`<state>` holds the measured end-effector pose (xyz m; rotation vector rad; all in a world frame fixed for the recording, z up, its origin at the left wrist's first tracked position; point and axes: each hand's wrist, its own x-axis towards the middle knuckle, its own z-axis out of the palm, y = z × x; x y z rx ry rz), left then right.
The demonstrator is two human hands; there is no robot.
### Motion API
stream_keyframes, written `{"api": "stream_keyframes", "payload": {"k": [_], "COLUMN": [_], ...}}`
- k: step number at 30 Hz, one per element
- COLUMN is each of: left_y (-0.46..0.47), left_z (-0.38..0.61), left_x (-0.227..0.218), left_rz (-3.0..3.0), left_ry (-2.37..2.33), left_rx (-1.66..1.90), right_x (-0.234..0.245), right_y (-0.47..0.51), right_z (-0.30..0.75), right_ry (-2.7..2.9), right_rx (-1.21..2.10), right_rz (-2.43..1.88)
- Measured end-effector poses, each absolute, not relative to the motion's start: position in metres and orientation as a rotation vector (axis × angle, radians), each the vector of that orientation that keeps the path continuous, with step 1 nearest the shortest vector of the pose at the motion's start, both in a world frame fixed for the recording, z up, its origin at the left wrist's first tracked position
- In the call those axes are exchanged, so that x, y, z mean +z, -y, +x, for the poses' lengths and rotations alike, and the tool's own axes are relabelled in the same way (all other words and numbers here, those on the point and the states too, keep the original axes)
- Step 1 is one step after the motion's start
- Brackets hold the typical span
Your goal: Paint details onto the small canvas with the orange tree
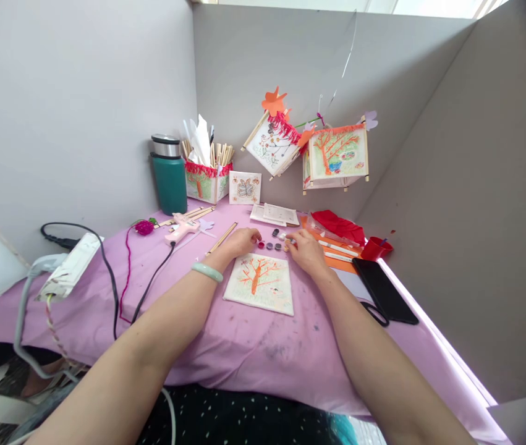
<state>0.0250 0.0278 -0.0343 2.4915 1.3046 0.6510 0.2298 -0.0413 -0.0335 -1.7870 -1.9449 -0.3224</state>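
Note:
A row of small paint pots [269,246] with dark and red contents lies on the cloth between my hands. My left hand [245,241], a pale green bangle [207,272] on its wrist, has its fingers closed at the row's left end, by the red pot [261,245]. At the other end, my right hand [306,250] has its fingers bent round a yellowish pot, partly hidden by them. Just behind the row are a loose dark lid [275,233] and a white one. Nearer me lies a white panel [258,284] with an orange tree drawn on it.
A pink glue gun [182,228], sticks [222,238] and yarn [144,227] are on the left, beside a green tumbler [170,179]. To the right lie markers [339,248], a red cup [376,248], a black phone-like slab [383,290] and scissors [374,313]. Decorated lanterns [335,154] hang behind.

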Motion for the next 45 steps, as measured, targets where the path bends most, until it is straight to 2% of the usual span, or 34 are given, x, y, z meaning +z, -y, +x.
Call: {"api": "stream_keyframes", "payload": {"k": [7, 23, 37, 45], "left_y": [-0.026, -0.026, -0.027, -0.024], "left_z": [0.023, 0.024, 0.02, 0.019], "left_x": [-0.035, -0.034, -0.029, -0.025], "left_rz": [2.487, 2.459, 2.331, 2.299], "left_ry": [-1.259, -1.25, -1.097, -1.067], "left_rx": [0.669, 0.697, 0.885, 0.88], "right_x": [-0.035, -0.042, -0.042, -0.041], "right_y": [0.038, 0.037, 0.039, 0.04], "right_z": [0.232, 0.228, 0.228, 0.228], "right_ry": [2.005, 2.199, 2.133, 2.096], "right_rx": [-0.327, -0.386, -0.11, -0.165], "right_rz": [-1.909, -1.802, -1.537, -1.518]}}
